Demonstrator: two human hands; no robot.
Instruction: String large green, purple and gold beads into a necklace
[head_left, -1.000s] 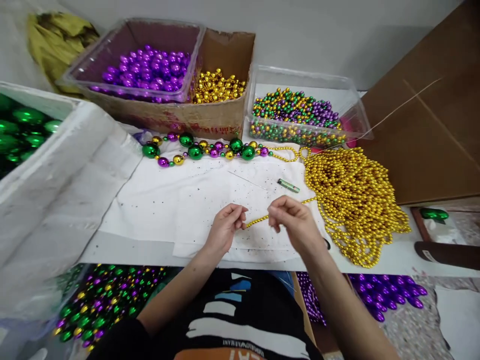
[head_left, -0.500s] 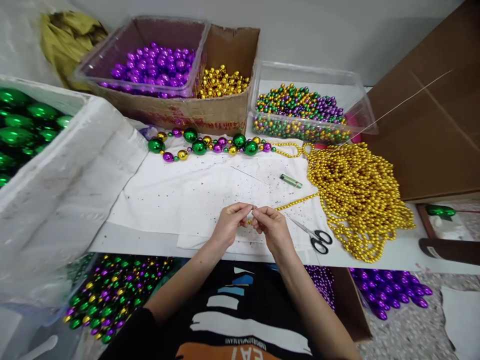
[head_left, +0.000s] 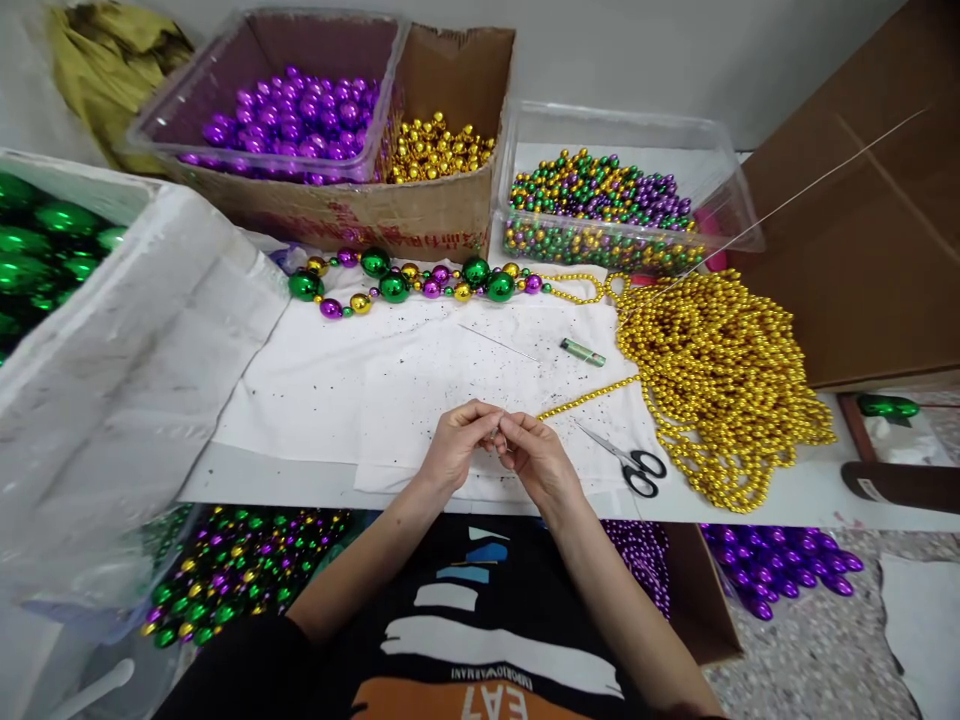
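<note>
My left hand (head_left: 459, 440) and my right hand (head_left: 536, 452) meet over the white cloth (head_left: 315, 400), fingertips pinched together and touching. A strand of gold beads (head_left: 589, 396) runs from the large gold bead pile (head_left: 720, 370) to my right hand, where its end disappears among the fingers. What the left fingertips pinch is too small and covered to make out. Scissors with black handles (head_left: 626, 462) lie just right of my right hand. Beyond the hands rest a green lighter (head_left: 583, 352) and a thin needle (head_left: 499, 343).
A necklace of green, purple and gold beads (head_left: 394, 287) lies along the back. Behind it stand a cardboard box (head_left: 315, 215) with purple and gold beads and a clear bin (head_left: 630, 225) of mixed beads. A white foam box (head_left: 187, 290) of green beads flanks the left.
My hands have drawn slightly closer together at the fingertips. The gold bead that showed between them is now covered. The whole view has shifted a little.
</note>
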